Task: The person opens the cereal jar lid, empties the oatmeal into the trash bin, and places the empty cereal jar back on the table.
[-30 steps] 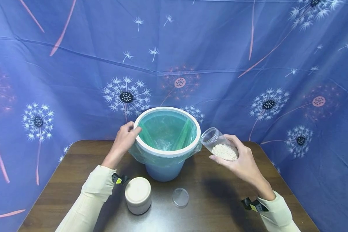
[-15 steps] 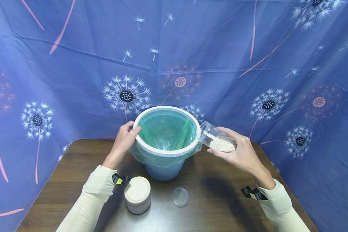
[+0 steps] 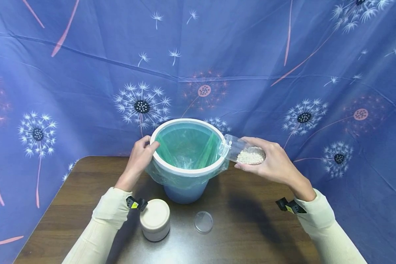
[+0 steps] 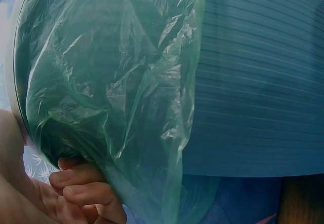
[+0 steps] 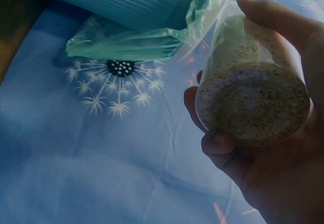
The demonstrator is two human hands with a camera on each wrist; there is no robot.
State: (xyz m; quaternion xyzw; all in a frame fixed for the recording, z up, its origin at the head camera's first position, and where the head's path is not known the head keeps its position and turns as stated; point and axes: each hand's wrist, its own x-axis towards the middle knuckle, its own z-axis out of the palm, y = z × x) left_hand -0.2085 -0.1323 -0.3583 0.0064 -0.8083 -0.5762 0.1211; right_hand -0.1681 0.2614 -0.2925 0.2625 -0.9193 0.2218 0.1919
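A blue ribbed trash can (image 3: 184, 192) with a white rim stands on the table, lined with a green plastic bag (image 4: 116, 82) folded over its edge. My left hand (image 3: 140, 156) grips the rim at the left, thumb on top and fingers curled below against the bag. In my right hand (image 3: 271, 161) is a clear plastic jar (image 3: 232, 147), tilted on its side, its mouth overlapping the can's right rim in the head view. Pale flakes (image 3: 250, 156) lie toward the jar's base. The right wrist view shows fingers and thumb wrapped round the jar (image 5: 253, 102).
A cream-lidded canister (image 3: 155, 220) stands in front of the can, close to my left wrist. Right of it a clear round lid (image 3: 203, 222) lies flat on the brown wooden table (image 3: 237, 238). A blue dandelion-print cloth (image 3: 250, 47) hangs behind and at the sides.
My right hand has moved left and up with the jar, bringing its mouth from beside the can to over the rim, tilted further. My left hand keeps its hold on the rim.
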